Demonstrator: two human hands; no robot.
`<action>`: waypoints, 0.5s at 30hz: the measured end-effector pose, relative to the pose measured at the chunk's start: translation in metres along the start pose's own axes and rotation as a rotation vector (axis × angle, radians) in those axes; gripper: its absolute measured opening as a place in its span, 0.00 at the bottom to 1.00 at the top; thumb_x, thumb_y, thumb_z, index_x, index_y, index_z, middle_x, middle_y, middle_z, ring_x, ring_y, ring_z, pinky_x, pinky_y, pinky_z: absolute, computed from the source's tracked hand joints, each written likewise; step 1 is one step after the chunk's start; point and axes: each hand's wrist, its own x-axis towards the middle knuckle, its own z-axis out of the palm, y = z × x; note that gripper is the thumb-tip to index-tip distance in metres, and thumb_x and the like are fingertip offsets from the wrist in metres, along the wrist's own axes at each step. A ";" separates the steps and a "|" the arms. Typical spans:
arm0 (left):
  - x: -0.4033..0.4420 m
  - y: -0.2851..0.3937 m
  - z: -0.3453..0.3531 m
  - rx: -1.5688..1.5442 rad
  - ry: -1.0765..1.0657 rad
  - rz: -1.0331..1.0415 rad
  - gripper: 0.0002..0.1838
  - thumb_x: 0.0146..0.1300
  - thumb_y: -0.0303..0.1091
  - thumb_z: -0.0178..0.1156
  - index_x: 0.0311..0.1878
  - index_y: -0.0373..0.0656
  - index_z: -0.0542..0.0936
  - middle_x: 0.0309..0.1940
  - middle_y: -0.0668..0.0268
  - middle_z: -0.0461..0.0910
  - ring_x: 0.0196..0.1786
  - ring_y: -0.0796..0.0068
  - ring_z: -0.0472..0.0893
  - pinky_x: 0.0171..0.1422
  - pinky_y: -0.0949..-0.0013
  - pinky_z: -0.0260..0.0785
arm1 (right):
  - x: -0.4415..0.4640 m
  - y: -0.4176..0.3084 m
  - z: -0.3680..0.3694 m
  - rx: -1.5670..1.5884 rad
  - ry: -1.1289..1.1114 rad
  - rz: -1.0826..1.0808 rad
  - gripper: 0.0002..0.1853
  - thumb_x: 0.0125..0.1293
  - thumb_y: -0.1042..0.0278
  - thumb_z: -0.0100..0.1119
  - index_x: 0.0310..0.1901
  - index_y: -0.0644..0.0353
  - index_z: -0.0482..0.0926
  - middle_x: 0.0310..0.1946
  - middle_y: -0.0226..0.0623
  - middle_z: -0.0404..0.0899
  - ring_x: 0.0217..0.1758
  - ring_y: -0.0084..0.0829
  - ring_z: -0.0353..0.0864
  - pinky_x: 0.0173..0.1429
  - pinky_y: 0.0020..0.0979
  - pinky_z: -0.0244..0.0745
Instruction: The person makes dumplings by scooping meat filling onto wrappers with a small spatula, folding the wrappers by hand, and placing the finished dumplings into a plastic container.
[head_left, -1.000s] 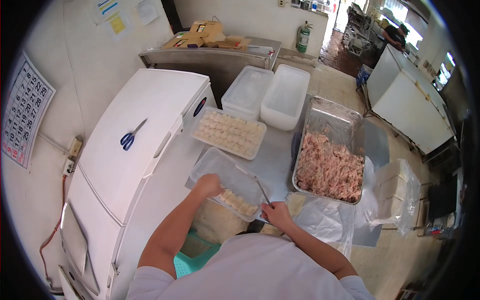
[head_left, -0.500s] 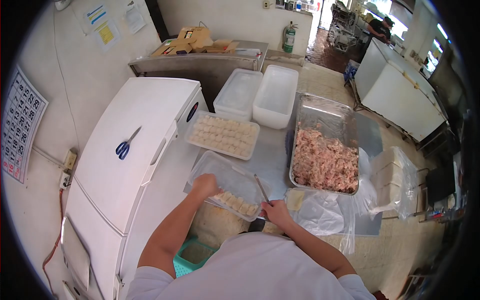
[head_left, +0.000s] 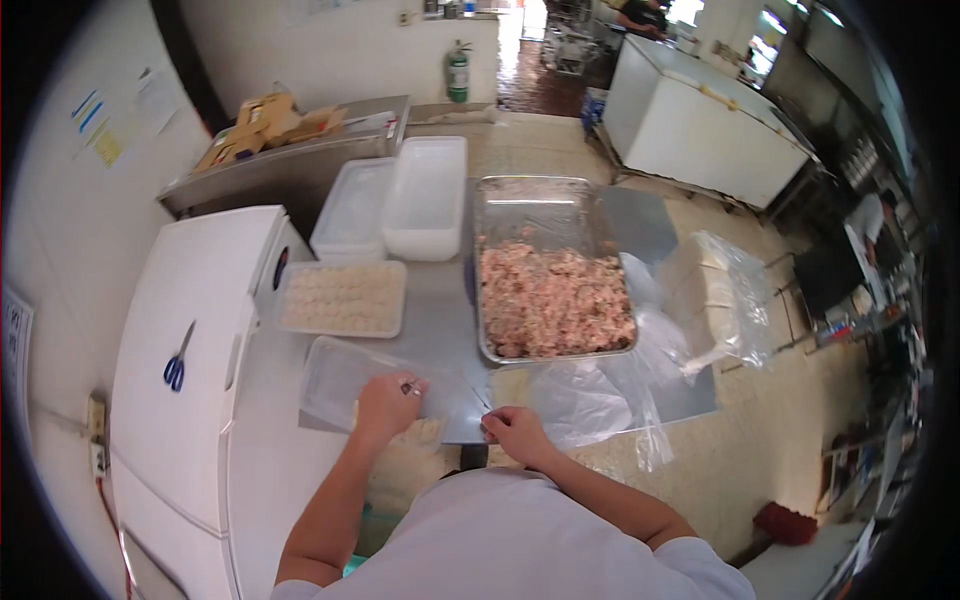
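Note:
My left hand (head_left: pixel 392 400) is closed over the right part of a translucent plastic tray (head_left: pixel 335 378); what its fingers hold, if anything, I cannot make out. Pale filled dumplings (head_left: pixel 422 432) lie along the tray's near edge, partly hidden by that hand. To the right, my right hand (head_left: pixel 517 432) pinches a thin metal utensil (head_left: pixel 483 398), blurred and seen nearly edge-on. A yellowish square stack (head_left: pixel 510 386), perhaps dough wrappers, lies just beyond this hand. Behind it, a metal pan (head_left: pixel 535 205) holds pinkish ground meat filling (head_left: pixel 555 305).
A second tray (head_left: pixel 300 329) full of dumplings stands behind the near one, with two plastic tubs (head_left: pixel 425 240) farther back. Clear plastic bags (head_left: pixel 585 400) and a bagged white stack (head_left: pixel 700 300) lie right. Scissors (head_left: pixel 176 368) rest on a white fridge (head_left: pixel 190 270). A person (head_left: pixel 643 15) stands far back.
My view has turned to the right. My left hand has shifted from the tray's middle toward its right side. The utensil in my right hand now points differently and looks thinner.

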 end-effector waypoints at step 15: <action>-0.029 0.147 0.144 -0.132 -0.368 0.255 0.13 0.68 0.42 0.66 0.44 0.42 0.89 0.28 0.54 0.85 0.30 0.61 0.81 0.38 0.60 0.73 | -0.070 -0.018 -0.220 -0.737 0.477 -0.055 0.15 0.66 0.73 0.55 0.52 0.61 0.84 0.43 0.57 0.85 0.44 0.58 0.86 0.49 0.51 0.83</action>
